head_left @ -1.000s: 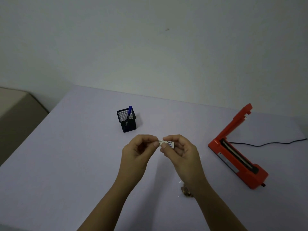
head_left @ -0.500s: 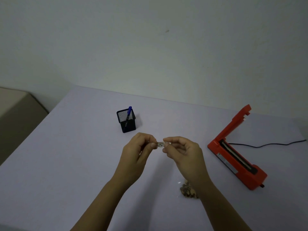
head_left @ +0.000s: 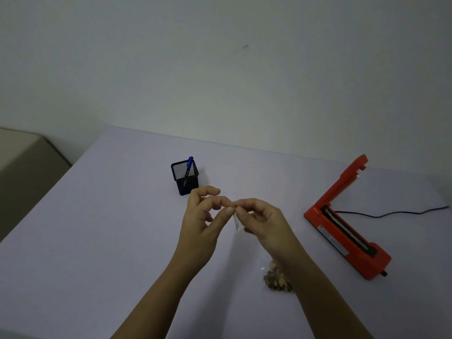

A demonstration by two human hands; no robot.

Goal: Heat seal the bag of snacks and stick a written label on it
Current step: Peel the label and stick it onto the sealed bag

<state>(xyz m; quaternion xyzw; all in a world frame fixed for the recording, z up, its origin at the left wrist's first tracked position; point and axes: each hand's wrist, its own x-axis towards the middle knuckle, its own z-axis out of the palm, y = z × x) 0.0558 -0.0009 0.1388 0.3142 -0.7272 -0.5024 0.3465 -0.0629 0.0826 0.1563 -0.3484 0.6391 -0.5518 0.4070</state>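
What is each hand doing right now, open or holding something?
Left hand: closed, fingers pinching the small label.
Right hand: closed, fingers pinching the same label.

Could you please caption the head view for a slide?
Left hand and right hand pinch a small label; snack bag lies on the table, red heat sealer open.

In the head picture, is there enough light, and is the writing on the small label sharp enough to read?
Head view: light is dim and even, shadows on the table faint; the label, pinched between left hand and right hand, is too small and soft to read; one small glint shows on the bag of snacks.
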